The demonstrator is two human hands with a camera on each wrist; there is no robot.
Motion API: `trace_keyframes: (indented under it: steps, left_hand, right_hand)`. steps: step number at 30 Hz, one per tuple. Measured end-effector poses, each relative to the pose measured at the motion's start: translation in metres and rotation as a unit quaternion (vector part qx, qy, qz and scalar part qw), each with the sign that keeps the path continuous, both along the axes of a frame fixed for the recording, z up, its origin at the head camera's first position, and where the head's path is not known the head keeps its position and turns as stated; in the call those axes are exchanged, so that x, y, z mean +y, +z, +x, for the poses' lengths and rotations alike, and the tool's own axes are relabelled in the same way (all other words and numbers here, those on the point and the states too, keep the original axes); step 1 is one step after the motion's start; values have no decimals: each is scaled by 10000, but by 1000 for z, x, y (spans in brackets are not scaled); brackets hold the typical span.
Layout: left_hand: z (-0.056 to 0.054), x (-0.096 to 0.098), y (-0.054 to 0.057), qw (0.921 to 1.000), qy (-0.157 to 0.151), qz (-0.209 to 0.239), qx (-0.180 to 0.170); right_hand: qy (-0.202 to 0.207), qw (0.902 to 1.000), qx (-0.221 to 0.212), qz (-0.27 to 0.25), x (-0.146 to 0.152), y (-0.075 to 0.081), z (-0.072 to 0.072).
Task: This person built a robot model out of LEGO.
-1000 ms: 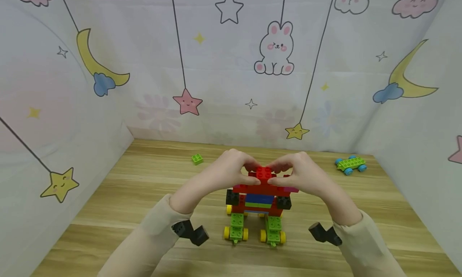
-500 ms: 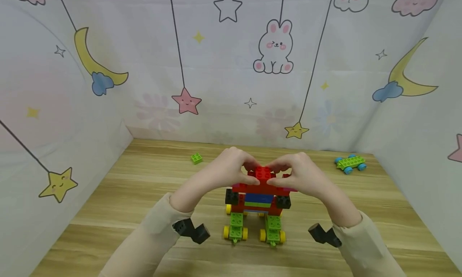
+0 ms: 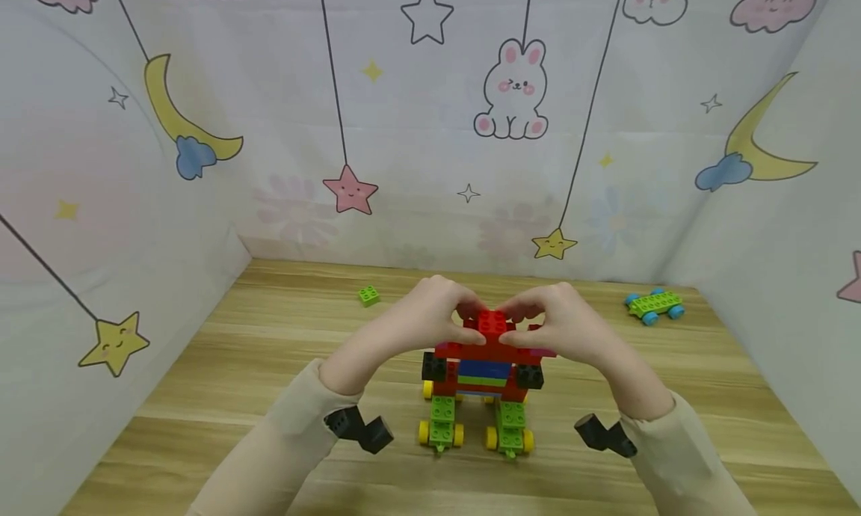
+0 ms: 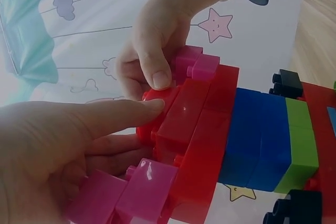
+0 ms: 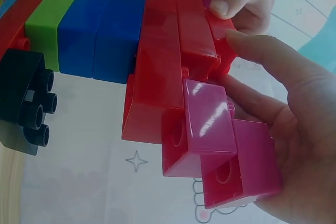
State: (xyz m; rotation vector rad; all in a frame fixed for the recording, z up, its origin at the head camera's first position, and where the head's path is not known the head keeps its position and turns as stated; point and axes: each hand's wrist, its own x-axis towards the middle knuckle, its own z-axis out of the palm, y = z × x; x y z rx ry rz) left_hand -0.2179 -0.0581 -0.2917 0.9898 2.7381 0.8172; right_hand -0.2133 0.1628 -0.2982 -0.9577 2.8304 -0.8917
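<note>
A toy figure of building bricks stands upright on the table, with two green wheeled bases (image 3: 442,419) on yellow wheels at its foot. Its body stacks red, lime and blue bricks (image 4: 254,135), with a black brick (image 3: 529,375) out at each side. The small red brick (image 3: 492,322) at the very top is pinched from the left by my left hand (image 3: 430,318), thumb in front and fingers behind. From the other side my right hand (image 3: 563,323) pinches the same brick. Stepped pink bricks (image 5: 212,129) flank it, under my palms in the wrist views.
A loose green brick (image 3: 368,296) lies at the back left of the wooden table (image 3: 269,336). At the back right stands a green wheeled base (image 3: 655,304) with blue wheels. A printed cloth (image 3: 417,142) encloses the table at the back and sides.
</note>
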Motion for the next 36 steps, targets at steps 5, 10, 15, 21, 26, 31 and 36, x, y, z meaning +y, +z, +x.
trace_keyframes:
  steps: [5, 10, 15, 21, 26, 31, 36]
  left_hand:
    - [-3, 0, -2, 10000, -45, 56, -67]
    - [-1, -1, -1, 10000, -89, 20, -20]
    - [2, -3, -2, 9999, -122, 14, 118]
    - [1, -3, -1, 9996, -46, 136, 254]
    - [-1, -3, -1, 9998, 18, 145, 115]
    - [-4, -2, 1, 9998, 11, 183, 5]
    - [-5, -2, 2, 9997, 20, 206, -130]
  right_hand:
    - [-23, 10000, -52, 22, 1, 0, 0]
    - [74, 9999, -72, 58, 1, 2, 1]
    - [157, 9999, 35, 60, 2, 3, 3]
    - [79, 9999, 104, 66, 2, 3, 1]
    - [56, 10000, 24, 62, 2, 1, -1]
    - [63, 9999, 40, 73, 1, 1, -1]
    - [102, 9999, 60, 37, 1, 1, -1]
